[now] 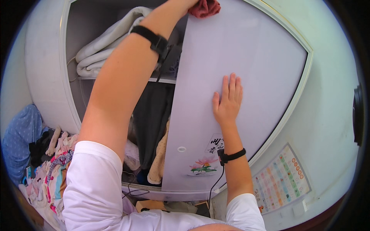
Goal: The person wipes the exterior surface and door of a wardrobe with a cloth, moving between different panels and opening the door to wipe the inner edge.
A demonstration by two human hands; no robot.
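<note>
At the top edge of the view, my left hand (192, 3) is mostly cut off, with a dark red cloth (205, 9) bunched at it against the upper part of a white sliding wardrobe door (254, 52). The fingers themselves are hidden. Lower on the same door, my right hand (229, 104) lies flat with its fingers extended and nothing in it. Below it the door bears a lotus picture (203, 166) and printed writing, partly covered by my right forearm. A round recessed pull (181, 149) sits near the door's left edge.
Left of the door the wardrobe stands open, with a folded white quilt (101, 55) on its shelf and dark trousers (151, 118) hanging below. Piled clothes (52, 176) lie at the lower left. A cable (216, 184) hangs from my right wrist strap. A wall chart (283, 179) is at right.
</note>
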